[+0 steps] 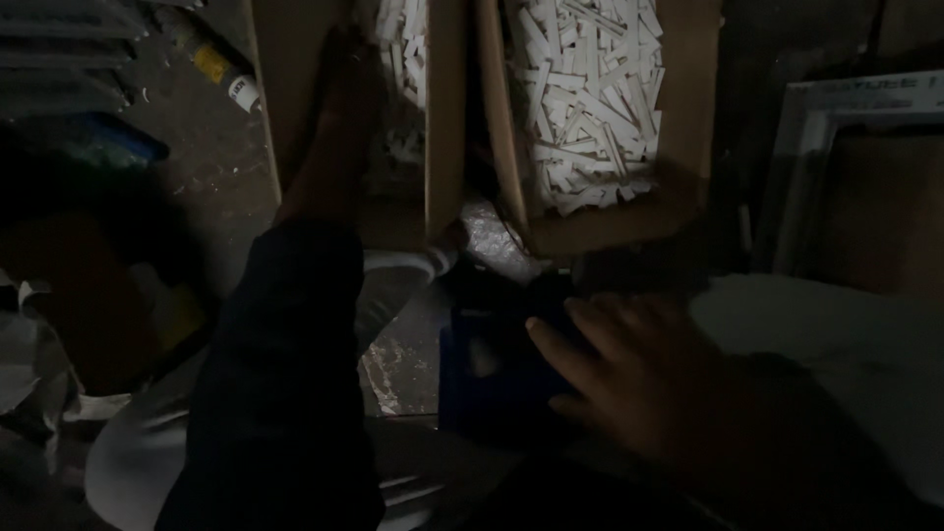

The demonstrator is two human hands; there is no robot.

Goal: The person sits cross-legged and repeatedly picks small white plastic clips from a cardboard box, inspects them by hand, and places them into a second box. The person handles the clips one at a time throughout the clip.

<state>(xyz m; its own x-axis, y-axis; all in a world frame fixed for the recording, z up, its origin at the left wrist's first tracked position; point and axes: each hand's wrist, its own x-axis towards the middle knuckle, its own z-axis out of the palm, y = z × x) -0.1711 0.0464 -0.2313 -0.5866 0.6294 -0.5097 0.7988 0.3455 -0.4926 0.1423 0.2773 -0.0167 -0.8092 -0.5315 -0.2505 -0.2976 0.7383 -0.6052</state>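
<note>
Two cardboard boxes of countless white sticks, one blue tool, perhaps one tube.

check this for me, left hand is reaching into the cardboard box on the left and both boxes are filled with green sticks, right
Not quite. The head view shows the left hand reaching into the left cardboard box, but the sticks in both boxes are white, not green. The right hand rests on a dark blue object.

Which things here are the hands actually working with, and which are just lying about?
In hand:
- left hand reaching into the left cardboard box of white sticks
- right hand resting on a dark blue object
- right cardboard box, also full of white sticks

Lying about:
- tube with yellow label
- white frame
- crumpled paper
</note>
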